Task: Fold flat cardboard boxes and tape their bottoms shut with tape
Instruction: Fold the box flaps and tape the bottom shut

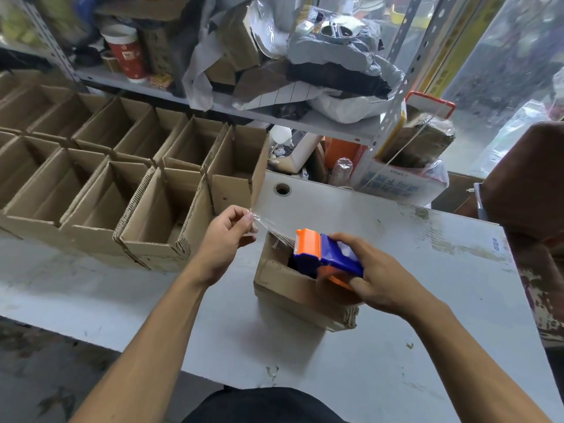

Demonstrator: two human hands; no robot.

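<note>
A small brown cardboard box stands on the grey table in the middle of the view. Its upper flaps are partly folded, with a dark gap showing. Above it my right hand grips a blue and orange tape dispenser. A strip of clear tape runs from the dispenser's orange head up and left. My left hand pinches the free end of that strip between thumb and fingers, just left of the box.
Several folded open cardboard boxes stand in rows on the left part of the table. A metal shelf crammed with bags, cups and boxes hangs behind. The table has a round cable hole. A brown chair back stands at the right.
</note>
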